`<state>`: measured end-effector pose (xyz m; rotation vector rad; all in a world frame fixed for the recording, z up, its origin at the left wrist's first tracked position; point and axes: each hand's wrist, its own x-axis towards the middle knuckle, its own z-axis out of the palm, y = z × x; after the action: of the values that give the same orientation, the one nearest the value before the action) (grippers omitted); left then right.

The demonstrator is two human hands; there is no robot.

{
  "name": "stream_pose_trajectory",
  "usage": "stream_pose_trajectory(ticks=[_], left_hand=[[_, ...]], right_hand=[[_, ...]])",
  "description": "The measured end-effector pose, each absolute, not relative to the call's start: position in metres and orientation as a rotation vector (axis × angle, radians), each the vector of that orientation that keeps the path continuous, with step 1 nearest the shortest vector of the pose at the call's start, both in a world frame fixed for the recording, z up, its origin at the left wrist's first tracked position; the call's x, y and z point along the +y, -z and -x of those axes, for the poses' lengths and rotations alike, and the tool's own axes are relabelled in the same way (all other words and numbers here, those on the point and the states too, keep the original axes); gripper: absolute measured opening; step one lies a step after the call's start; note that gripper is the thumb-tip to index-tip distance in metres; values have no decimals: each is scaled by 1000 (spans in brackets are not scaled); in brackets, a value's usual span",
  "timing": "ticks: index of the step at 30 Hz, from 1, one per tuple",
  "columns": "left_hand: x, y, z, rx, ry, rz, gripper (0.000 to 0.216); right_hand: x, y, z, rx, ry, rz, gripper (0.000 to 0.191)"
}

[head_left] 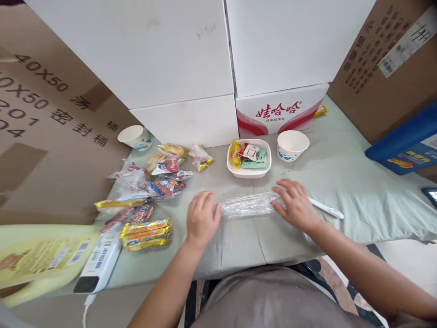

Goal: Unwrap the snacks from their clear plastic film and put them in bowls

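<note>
A bunched roll of clear cling film lies across the cloth between my two hands. My left hand is palm down at its left end, with fingers curled under and the thumb against the film. At the other end, my right hand rests with its fingers apart, the thumb and fingertips touching the film. A white plastic stick sticks out to the right from behind my right hand; its other end is hidden. Just beyond the film stands a white bowl holding several wrapped snacks.
A paper cup stands right of the bowl, another at the far left. Snack packets and yellow-wrapped bars lie left, near a white power bank and a pale yellow bottle. White boxes form a wall behind.
</note>
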<state>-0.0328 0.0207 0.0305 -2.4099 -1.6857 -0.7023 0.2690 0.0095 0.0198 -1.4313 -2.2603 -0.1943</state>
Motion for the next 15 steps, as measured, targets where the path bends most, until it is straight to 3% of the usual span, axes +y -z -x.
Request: stream_pose_trajectory(ticks=[5,10,15], left_hand=[[1,1,-6,-1421,290,2829,71],[-3,22,23,-1548,155,2740,78],[-16,9,37,-1775,237,2542,70]], right_hand=[[3,0,-238,-2654,-65,1283,87],[-13,9,-269,-2634,-74,1497,92],[-57,1,-300,-2604,42,1456,92]])
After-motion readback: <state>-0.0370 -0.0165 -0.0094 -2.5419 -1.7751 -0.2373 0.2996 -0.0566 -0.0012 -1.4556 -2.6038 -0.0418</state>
